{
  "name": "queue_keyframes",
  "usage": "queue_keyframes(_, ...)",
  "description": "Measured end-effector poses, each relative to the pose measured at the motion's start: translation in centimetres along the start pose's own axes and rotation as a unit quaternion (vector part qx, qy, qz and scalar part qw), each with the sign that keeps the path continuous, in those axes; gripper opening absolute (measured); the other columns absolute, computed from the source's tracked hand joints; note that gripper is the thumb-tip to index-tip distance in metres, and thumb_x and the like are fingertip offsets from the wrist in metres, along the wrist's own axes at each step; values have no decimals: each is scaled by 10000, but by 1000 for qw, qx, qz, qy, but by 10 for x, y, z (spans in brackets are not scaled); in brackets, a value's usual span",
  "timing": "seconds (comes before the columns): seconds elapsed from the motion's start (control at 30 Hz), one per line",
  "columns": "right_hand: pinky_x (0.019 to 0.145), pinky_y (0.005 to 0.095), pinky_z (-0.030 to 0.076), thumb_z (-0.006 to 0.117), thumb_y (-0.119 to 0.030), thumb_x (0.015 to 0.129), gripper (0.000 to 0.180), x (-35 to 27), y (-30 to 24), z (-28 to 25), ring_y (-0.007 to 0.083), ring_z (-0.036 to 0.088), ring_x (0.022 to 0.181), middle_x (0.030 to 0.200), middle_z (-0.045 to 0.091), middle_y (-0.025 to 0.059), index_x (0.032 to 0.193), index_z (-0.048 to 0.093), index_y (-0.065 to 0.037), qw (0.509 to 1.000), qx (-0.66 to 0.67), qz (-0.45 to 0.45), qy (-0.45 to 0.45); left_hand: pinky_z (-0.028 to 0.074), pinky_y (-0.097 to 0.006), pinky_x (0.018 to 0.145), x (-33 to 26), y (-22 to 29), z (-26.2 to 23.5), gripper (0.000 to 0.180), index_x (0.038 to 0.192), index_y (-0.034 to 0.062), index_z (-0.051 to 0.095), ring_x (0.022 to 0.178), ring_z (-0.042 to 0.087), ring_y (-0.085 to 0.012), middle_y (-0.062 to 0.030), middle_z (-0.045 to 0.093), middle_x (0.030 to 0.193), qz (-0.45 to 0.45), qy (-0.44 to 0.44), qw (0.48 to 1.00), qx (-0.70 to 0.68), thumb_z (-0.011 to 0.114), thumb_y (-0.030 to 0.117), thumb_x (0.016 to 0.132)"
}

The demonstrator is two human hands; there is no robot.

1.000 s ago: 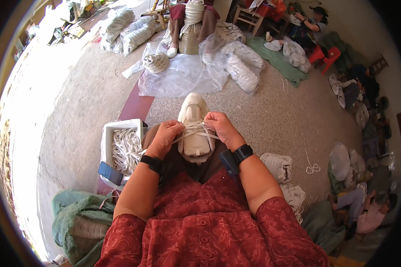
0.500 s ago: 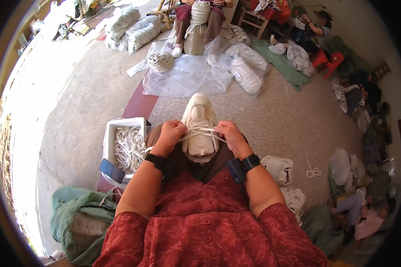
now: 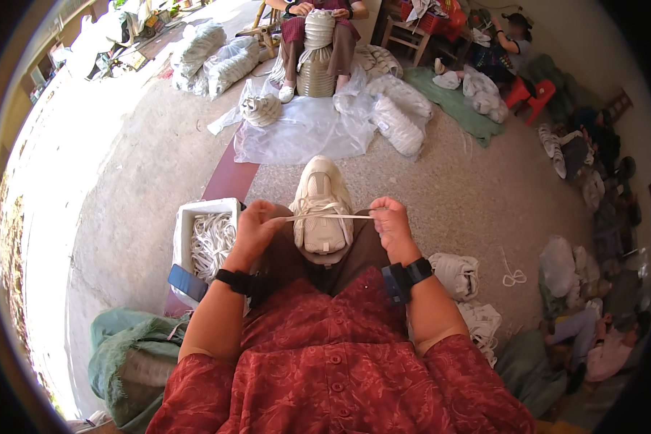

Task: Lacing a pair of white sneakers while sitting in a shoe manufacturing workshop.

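Concrete floor (image 3: 441, 210) lies under you, shoe (image 3: 321, 210) on your lap. Your left hand (image 3: 257, 230) and right hand (image 3: 390, 226) each pinch an end of the lace (image 3: 325, 215), taut between them. It looks soft and light; grip near the eyelets.

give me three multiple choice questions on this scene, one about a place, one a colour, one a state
1. Where is the white box of laces?
A. by the left hand
B. by the right hand
C. on the shoe

2. What colour is the shoe?
A. black
B. cream white
C. red

3. How is the lace between the left hand and the right hand?
A. slack on the floor
B. coiled up
C. pulled taut

Key: 1 A, the box sits beside the left forearm; 2 B, its upper is pale; 3 C, it runs straight across.
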State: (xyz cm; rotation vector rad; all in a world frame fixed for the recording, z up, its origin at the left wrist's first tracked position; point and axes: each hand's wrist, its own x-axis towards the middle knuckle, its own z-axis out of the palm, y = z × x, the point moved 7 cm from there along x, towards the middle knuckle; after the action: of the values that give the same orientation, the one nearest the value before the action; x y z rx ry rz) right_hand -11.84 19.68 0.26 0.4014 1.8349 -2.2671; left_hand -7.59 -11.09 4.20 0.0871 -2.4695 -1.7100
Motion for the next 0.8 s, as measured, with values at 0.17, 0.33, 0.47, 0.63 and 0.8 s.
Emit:
queue_keyframes(0.17, 393, 212, 292, 545, 56, 709, 135, -14, -10, -94, 63, 384, 422, 589, 470, -29, 784, 559, -56, 995, 45, -41, 73, 402, -241, 512, -29, -42, -51, 151, 866, 7, 602, 514, 470, -78, 18, 514, 568, -48, 8, 994, -94, 676, 72, 752)
queue_keyframes(0.33, 526, 348, 441, 561, -42, 799, 26, -63, -69, -35, 205, 592, 591, 642, 584, 68, 802, 574, -21, 904, -369, -210, -47, 439, -296, 512, -35, 48, -40, 74, 737, 68, 641, 541, 588, -175, -72, 598, 634, 164, -14, 968, 188, 698, 112, 723)
queue_keyframes(0.47, 538, 375, 435, 622, -121, 784, 87, -94, -98, -26, 316, 569, 620, 686, 586, 137, 777, 610, -35, 746, -563, -341, -96, 473, -312, 570, -24, 54, -66, 93, 773, 76, 662, 641, 624, -227, -96, 627, 703, 140, -18, 963, 230, 708, 110, 700)
queue_keyframes(0.63, 549, 364, 432, 624, -121, 775, 104, -97, -117, -83, 297, 553, 597, 668, 567, 143, 741, 617, -23, 754, -556, -342, -71, 448, -239, 601, -32, -37, -147, 40, 788, 3, 664, 646, 563, -92, -32, 635, 699, 45, -13, 996, 76, 669, 29, 757)
queue_keyframes(0.8, 553, 327, 418, 586, -104, 773, 130, -99, -125, -225, 207, 527, 560, 615, 537, 121, 733, 575, 19, 775, -583, -238, 45, 442, -221, 589, -71, -96, -259, 40, 778, 13, 674, 629, 552, -78, -16, 630, 676, -89, 39, 994, 53, 650, -6, 751)
